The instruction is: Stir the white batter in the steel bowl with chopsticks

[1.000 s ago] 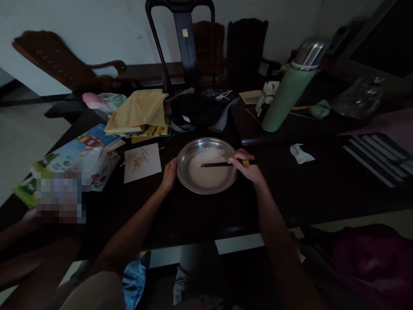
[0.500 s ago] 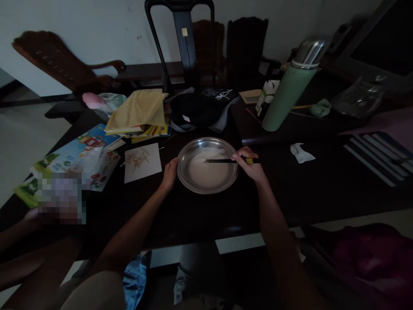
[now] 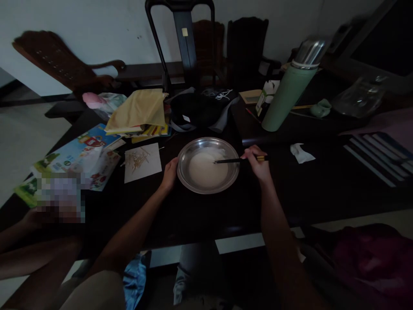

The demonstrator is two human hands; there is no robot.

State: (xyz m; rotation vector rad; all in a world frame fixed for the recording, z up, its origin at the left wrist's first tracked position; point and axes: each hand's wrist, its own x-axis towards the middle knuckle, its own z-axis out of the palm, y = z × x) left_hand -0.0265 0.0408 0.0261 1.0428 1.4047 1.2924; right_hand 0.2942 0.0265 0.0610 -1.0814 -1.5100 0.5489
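Observation:
A round metal bowl [image 3: 182, 177] stands on the dark table in front of me, holding a pale, milky batter-like mixture [image 3: 206, 170]. My left hand [image 3: 169, 173] grips the bowl's left rim, its thumb side against the edge. With my right hand [image 3: 257, 163] I hold a pair of dark chopsticks [image 3: 230, 161] with gold-coloured ends. Their tips dip into the mixture near the middle of the bowl. Left of the bowl lies a white sheet of paper [image 3: 151, 170] bearing a heap of thin, pale sticks [image 3: 137, 158].
A tall green thermos [image 3: 287, 97] stands at the back right, near a crumpled tissue [image 3: 301, 153]. Behind the bowl lie a black bag [image 3: 200, 110] and books under a yellow cloth [image 3: 138, 110]. Another person's arm [image 3: 19, 226] reaches in from the left, beside colourful packaging [image 3: 80, 148].
My right hand has moved a little to the right, drawing the chopstick tips rightward through the mixture. My left hand and the bowl keep their place.

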